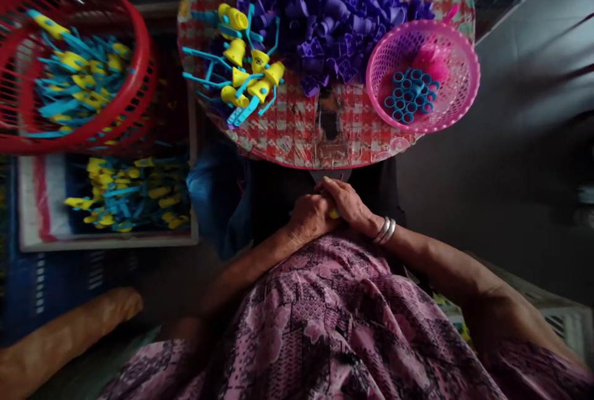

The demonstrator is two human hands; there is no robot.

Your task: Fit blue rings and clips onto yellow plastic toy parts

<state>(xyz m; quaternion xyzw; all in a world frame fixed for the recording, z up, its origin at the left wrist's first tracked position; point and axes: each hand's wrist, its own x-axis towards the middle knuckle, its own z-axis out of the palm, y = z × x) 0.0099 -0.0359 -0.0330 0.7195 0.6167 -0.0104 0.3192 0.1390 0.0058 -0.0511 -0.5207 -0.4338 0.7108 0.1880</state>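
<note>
My left hand (310,216) and my right hand (349,203) are pressed together in my lap, just below the near edge of the round tray (297,140) with its red checked cover. Both are closed around a small yellow piece (333,213) that barely shows between the fingers. Silver bangles (385,230) sit on my right wrist. On the tray lie a heap of purple plastic parts (334,10), a cluster of yellow-and-blue assembled toys (245,69), and a pink basket (422,75) holding blue rings (411,96).
A red basket (139,47) at the left holds more yellow-and-blue toys. Below it a white-rimmed crate (111,240) holds several more. A blue crate (51,282) stands at the lower left, a white one (557,316) at the lower right. My pink patterned dress fills the foreground.
</note>
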